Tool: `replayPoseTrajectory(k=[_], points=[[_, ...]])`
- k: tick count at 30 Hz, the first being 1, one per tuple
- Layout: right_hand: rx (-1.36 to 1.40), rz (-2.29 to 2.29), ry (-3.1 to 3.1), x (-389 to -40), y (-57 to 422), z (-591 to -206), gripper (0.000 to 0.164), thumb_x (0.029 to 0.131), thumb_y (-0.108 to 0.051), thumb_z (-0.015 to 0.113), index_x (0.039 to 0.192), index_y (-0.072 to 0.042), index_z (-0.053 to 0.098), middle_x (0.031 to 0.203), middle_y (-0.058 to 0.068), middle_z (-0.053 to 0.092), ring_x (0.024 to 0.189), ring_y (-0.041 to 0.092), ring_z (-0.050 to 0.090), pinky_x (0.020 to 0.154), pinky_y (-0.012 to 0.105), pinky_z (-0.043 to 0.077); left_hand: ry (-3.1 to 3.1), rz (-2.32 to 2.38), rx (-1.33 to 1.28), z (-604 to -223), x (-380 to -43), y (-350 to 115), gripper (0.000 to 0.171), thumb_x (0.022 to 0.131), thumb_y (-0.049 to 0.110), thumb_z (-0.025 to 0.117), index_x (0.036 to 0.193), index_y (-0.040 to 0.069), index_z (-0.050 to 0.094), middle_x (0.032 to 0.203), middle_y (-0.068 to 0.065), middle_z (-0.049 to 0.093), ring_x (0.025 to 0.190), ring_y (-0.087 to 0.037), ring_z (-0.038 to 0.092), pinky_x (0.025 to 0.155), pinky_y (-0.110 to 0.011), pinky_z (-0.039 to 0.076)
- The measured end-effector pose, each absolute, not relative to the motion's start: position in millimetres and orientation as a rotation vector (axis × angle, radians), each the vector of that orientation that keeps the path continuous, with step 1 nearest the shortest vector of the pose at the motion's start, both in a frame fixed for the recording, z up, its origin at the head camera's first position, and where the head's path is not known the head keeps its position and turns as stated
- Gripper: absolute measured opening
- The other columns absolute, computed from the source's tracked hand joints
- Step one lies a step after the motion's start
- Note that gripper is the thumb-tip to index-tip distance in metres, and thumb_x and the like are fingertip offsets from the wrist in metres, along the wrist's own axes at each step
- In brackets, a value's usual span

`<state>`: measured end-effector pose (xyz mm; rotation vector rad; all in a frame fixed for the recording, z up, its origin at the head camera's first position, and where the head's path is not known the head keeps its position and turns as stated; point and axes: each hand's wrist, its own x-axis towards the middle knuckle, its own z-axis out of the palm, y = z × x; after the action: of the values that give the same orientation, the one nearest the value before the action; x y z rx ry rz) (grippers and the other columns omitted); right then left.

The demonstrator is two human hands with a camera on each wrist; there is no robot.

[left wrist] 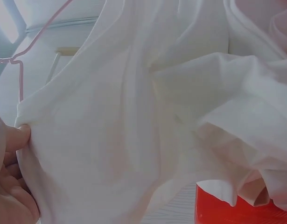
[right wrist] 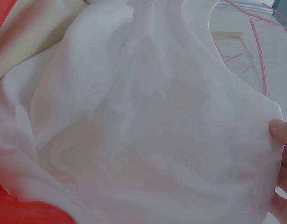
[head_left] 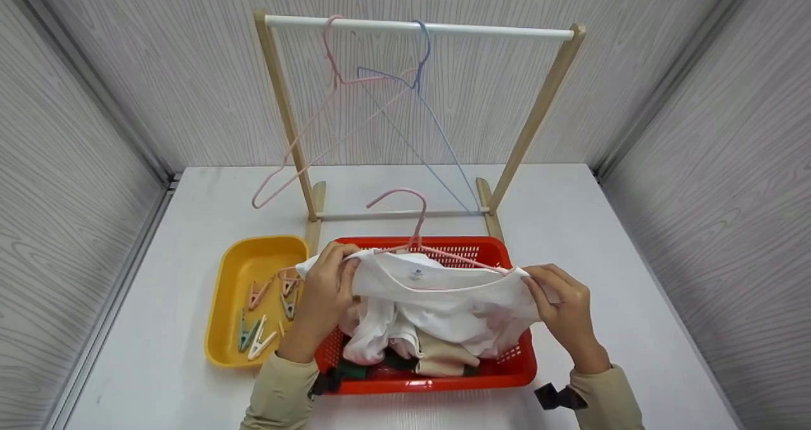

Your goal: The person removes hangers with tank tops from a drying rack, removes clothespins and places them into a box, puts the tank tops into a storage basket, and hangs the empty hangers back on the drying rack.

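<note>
Spread across both hands is a white top [head_left: 469, 309], its wide neckline facing up and a small printed label inside the back. A pink hanger [head_left: 418, 230] sits in the neckline with its hook standing free above; one looped end pokes out past the shoulder on the left. My left hand [head_left: 325, 284] pinches the left shoulder between thumb and fingers, and in the left wrist view the thumb [left wrist: 23, 135] presses on the cloth edge. At the opposite shoulder, my right hand [head_left: 564, 303] pinches the fabric. The top's lower part hangs into the red basket [head_left: 431, 385].
Beige and dark green clothes [head_left: 443, 357] lie in the basket. To the left stands a yellow tray [head_left: 222, 290] holding several clothespins [head_left: 260, 341]. Behind is a wooden rack with a white rail [head_left: 494, 31], from which a pink hanger [head_left: 294, 142] and a blue hanger [head_left: 447, 139] hang.
</note>
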<state>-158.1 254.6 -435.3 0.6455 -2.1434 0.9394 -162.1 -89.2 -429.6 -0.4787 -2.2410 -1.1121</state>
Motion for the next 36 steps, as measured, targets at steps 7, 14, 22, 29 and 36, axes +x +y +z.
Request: replayPoseTrajectory(k=[7,14,22,29,36], points=[[0.516,0.928,-2.14,-155,271,-440,0.022,0.069,0.02,0.071,0.088,0.007,0.07,0.078,0.02,0.069,0.081,-0.004,0.064,0.086,0.0,0.045,-2.203,-1.106,-0.415,-430,-162,-94,0.008,0.091,-0.001,0.059,0.098,-0.003,0.06,0.09,-0.012,0.062,0.082,-0.022,0.061,0.076,-0.037,0.054],[0.479,0.966,-2.107,-150,277,-443,0.022,0.069,0.023,0.069,0.086,0.01,0.07,0.076,0.022,0.069,0.088,-0.018,0.057,0.086,0.0,0.045,-2.192,-1.142,-0.386,-433,-163,-97,0.008,0.092,0.0,0.058,0.099,-0.004,0.06,0.088,-0.012,0.061,0.082,-0.021,0.059,0.077,-0.031,0.053],[0.421,0.961,-2.119,-152,284,-448,0.021,0.072,0.021,0.068,0.088,0.009,0.071,0.077,0.022,0.071,0.087,-0.02,0.055,0.08,-0.001,0.046,-2.166,-1.211,-0.394,-434,-165,-100,0.008,0.093,0.001,0.057,0.099,-0.004,0.06,0.088,-0.012,0.061,0.082,-0.021,0.057,0.08,-0.017,0.05],[0.42,0.971,-2.135,-156,287,-455,0.02,0.072,0.021,0.069,0.087,0.009,0.072,0.077,0.022,0.071,0.086,-0.022,0.054,0.076,-0.002,0.046,-2.186,-1.269,-0.337,-433,-163,-100,0.012,0.095,0.004,0.056,0.102,-0.004,0.06,0.093,-0.012,0.063,0.085,-0.018,0.058,0.084,-0.019,0.053],[0.453,1.009,-2.149,-161,284,-462,0.018,0.073,0.021,0.067,0.087,0.01,0.071,0.076,0.023,0.07,0.085,-0.021,0.056,0.076,-0.001,0.047,-2.215,-1.32,-0.262,-429,-164,-97,0.018,0.097,0.007,0.053,0.107,-0.005,0.06,0.101,-0.014,0.065,0.09,-0.019,0.059,0.088,-0.024,0.054]])
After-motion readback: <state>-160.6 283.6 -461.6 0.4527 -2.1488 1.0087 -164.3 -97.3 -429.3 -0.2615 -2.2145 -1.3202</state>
